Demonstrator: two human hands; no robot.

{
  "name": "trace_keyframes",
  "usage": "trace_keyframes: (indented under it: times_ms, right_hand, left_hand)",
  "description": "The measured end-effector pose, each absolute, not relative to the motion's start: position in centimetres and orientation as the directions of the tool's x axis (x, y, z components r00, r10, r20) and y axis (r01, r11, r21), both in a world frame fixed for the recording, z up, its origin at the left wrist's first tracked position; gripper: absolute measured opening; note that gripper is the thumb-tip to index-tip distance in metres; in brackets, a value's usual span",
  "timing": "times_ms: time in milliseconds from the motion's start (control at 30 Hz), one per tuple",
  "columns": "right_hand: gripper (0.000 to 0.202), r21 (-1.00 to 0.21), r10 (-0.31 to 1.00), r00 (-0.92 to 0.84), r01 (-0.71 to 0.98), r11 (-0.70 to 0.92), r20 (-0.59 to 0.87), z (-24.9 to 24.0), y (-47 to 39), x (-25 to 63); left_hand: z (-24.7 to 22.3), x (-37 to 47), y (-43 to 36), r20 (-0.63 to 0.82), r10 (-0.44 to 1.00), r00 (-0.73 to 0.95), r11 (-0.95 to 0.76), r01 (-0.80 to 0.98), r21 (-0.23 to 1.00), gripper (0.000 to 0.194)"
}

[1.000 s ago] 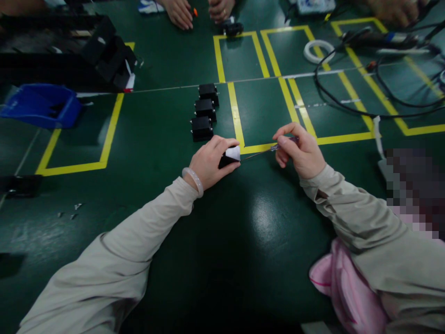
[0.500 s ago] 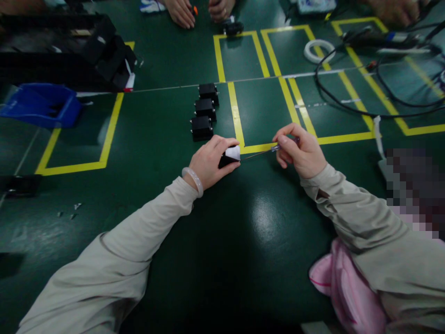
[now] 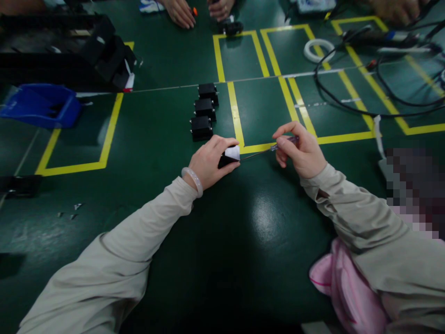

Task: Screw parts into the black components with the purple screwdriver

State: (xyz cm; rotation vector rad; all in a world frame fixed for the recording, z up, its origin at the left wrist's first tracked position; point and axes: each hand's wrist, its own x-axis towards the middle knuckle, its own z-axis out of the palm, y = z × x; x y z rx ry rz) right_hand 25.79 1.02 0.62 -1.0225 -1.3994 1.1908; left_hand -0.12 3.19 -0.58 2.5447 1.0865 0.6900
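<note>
Closed around a small black block (image 3: 226, 160) with a white top face is my left hand (image 3: 207, 163); it rests on the green table. My right hand (image 3: 299, 149) pinches the handle of a thin screwdriver (image 3: 273, 147). The screwdriver's shaft points left, and its tip meets the right end of the block, near its lower corner. Just beyond my left hand, three black blocks (image 3: 201, 126) with small metal screws at their sides stand in a row running away from me.
A blue bin (image 3: 64, 109) and black trays (image 3: 52, 65) lie at the left, with loose screws (image 3: 77, 206) nearer. White tape (image 3: 319, 50) and black cables (image 3: 327, 95) are at the right, a pink cloth (image 3: 347, 283) near my right sleeve. Other people's hands (image 3: 181, 13) are across the table.
The screwdriver handle has turned slightly between my right fingers, and more of it shows. My left hand and the block have hardly moved.
</note>
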Motion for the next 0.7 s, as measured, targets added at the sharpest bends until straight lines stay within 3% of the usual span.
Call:
trace_keyframes:
  times_ms: [700]
  right_hand:
    - [0.028,-0.986,0.974,-0.154,-0.035,0.165,0.169,0.36,1.19,25.76]
  left_hand:
    - [-0.66,-0.14,3.22,0.318,0.730,0.605,-0.679,0.592,0.433,0.044]
